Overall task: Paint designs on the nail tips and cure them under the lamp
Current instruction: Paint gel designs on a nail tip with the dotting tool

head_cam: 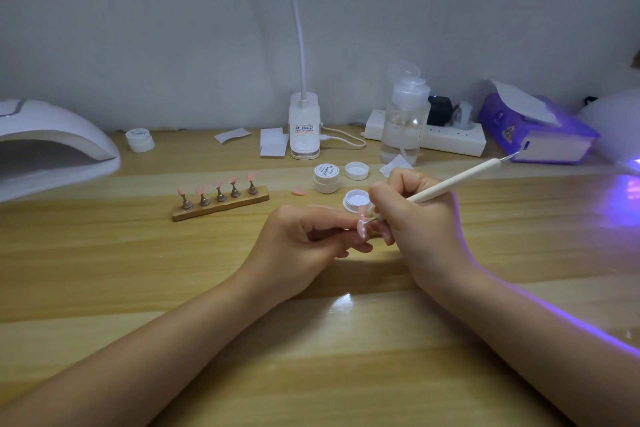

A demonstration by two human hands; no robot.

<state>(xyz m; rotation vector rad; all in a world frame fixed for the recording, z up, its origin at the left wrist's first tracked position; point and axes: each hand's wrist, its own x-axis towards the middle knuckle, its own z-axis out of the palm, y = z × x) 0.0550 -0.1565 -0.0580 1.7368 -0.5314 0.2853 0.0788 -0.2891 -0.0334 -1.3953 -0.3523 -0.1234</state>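
Note:
My left hand (304,246) pinches a pink nail tip (362,229) with small white dots, held just above the wooden table. My right hand (415,222) grips a white dotting pen (450,182), whose metal point touches the tip's upper end. An open jar of white gel (356,200) stands just behind my hands. A wooden holder (221,205) at centre left carries several pink nail tips on metal stands. One loose pink tip (298,191) lies on the table to the holder's right. A white curing lamp (52,146) sits at the far left.
A closed gel jar (327,177) and a loose lid (356,170) stand behind the open jar. Further back are a clip desk lamp (304,128), a pump bottle (403,121), a power strip (450,139), a purple tissue pack (533,128), another jar (140,139) and a glowing violet lamp (620,128).

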